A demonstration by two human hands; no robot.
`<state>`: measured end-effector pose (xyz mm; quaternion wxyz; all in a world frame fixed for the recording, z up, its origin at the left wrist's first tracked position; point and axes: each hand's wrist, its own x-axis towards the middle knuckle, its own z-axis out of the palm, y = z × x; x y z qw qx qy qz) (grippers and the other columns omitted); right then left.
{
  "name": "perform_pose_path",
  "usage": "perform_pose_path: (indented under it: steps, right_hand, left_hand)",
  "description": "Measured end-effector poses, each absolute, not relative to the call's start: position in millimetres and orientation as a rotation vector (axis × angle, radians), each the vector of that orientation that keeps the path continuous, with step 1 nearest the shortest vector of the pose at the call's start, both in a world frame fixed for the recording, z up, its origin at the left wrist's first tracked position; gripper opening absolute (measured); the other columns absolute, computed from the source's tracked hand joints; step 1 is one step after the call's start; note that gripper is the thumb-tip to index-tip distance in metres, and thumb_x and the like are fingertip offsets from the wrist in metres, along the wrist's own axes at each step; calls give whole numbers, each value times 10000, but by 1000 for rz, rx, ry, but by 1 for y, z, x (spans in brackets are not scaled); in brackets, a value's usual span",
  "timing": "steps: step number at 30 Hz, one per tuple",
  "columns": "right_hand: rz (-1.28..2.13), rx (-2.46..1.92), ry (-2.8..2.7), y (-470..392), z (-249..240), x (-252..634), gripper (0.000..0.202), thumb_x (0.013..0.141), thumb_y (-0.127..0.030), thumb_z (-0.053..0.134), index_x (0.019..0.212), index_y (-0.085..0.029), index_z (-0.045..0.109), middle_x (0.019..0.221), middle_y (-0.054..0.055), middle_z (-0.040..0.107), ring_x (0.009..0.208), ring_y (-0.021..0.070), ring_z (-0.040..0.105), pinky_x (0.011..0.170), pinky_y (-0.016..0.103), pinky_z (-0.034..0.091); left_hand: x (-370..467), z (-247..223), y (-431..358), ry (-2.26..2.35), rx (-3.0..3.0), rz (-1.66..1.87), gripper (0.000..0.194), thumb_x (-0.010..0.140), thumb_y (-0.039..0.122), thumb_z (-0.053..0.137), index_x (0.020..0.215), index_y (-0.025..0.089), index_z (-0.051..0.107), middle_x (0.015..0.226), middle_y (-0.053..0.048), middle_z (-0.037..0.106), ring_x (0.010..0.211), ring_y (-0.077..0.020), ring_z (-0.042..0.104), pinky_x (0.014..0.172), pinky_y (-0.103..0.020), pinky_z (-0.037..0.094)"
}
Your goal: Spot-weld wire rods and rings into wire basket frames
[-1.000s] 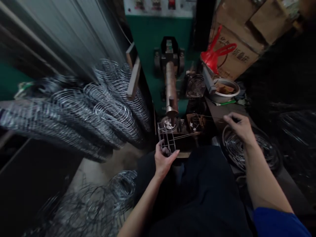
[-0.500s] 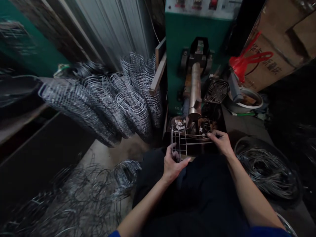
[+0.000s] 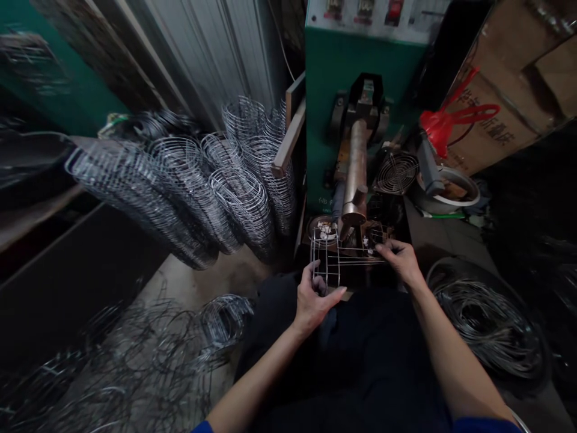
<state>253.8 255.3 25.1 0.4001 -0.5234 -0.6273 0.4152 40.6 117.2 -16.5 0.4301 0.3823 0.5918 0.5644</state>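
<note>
A small wire frame (image 3: 338, 263) of thin metal rods and bent rings lies across both hands, just below the tip of a green machine's metal arm (image 3: 355, 174). My left hand (image 3: 314, 297) is closed on its ringed left end from below, thumb pointing right. Pinched in my right hand (image 3: 401, 258) are the straight rods at the frame's right end. Some of the right fingers are hidden behind the thumb and palm. The machine's lower tip sits close to the frame's upper edge; whether they touch I cannot tell.
Tall stacks of wire rings (image 3: 243, 198) lean at the left, beside a wooden bar (image 3: 288, 141). Loose wire hoops (image 3: 148, 361) cover the floor at lower left. At right are a wire coil (image 3: 491, 325), a metal bowl (image 3: 444, 201), a fan grille (image 3: 395, 173) and a cardboard box (image 3: 518, 78).
The wire frame has turned a little, so its left rings show at a slightly different angle. Both hands keep their hold and shift slightly left. The whole view has moved slightly.
</note>
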Motion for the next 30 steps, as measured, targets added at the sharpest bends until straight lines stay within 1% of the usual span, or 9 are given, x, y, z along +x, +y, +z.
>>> perform_pose_path:
  steps: [5, 11, 17, 23, 30]
  right_hand:
    - [1014, -1284, -1600, 263, 24, 251, 571, 690, -610, 741, 510, -209, 376, 531, -49, 332, 524, 98, 303, 501, 244, 291]
    - [1007, -1285, -1600, 271, 20, 248, 585, 686, -599, 739, 508, -212, 337, 539, -53, 299, 537, 94, 273, 521, 247, 265]
    - [1016, -1293, -1594, 273, 21, 248, 568, 683, -592, 735, 509, -207, 355, 538, -52, 302, 538, 91, 271, 523, 246, 269]
    - [1014, -1290, -1583, 273, 25, 249, 552, 691, -571, 737, 499, -208, 369, 516, -49, 321, 523, 93, 279, 509, 245, 276]
    - [993, -1289, -1574, 275, 26, 250, 545, 702, -544, 743, 496, -209, 365, 508, -50, 341, 517, 91, 288, 509, 245, 279]
  left_hand:
    - [40, -17, 124, 1478, 964, 1423, 809, 661, 390, 852, 1342, 173, 474, 576, 110, 454, 513, -87, 431, 559, -213, 390]
    - [38, -18, 131, 1502, 986, 1415, 830, 670, 414, 847, 1357, 156, 459, 573, 114, 446, 515, -86, 426, 555, -210, 393]
    - [37, -17, 133, 1508, 994, 1429, 837, 653, 425, 849, 1348, 150, 473, 558, 119, 436, 503, -83, 413, 526, -203, 369]
    - [38, -14, 136, 1526, 1038, 1416, 836, 667, 417, 844, 1356, 144, 459, 561, 119, 441, 507, -82, 401, 541, -209, 377]
    - [40, -13, 138, 1516, 1023, 1423, 830, 664, 413, 845, 1344, 135, 458, 558, 120, 437, 509, -81, 394, 528, -209, 358]
